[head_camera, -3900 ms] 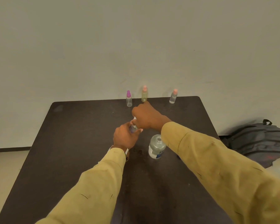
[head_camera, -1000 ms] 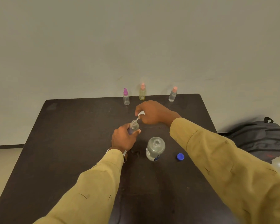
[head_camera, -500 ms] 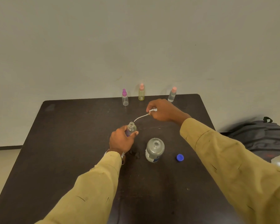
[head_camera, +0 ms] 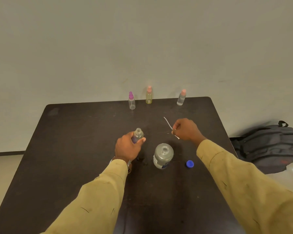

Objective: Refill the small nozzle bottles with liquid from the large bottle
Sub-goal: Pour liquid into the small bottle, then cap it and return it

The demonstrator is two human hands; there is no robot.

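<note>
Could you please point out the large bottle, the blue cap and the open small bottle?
large bottle (head_camera: 161, 157), head view, on its shoulder.
blue cap (head_camera: 190, 163), head view, on its top.
open small bottle (head_camera: 138, 132), head view, on its neck.

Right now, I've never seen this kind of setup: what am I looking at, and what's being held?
No machine here: a person wears a head camera, so the one view looks down at their arms. The left hand grips a small open bottle; the right hand pinches a thin white tube, clear of it. On the table are the large bottle, uncapped, a blue cap beside it, and at the far edge a purple-capped bottle, a yellow bottle and a clear pink-capped bottle.
</note>
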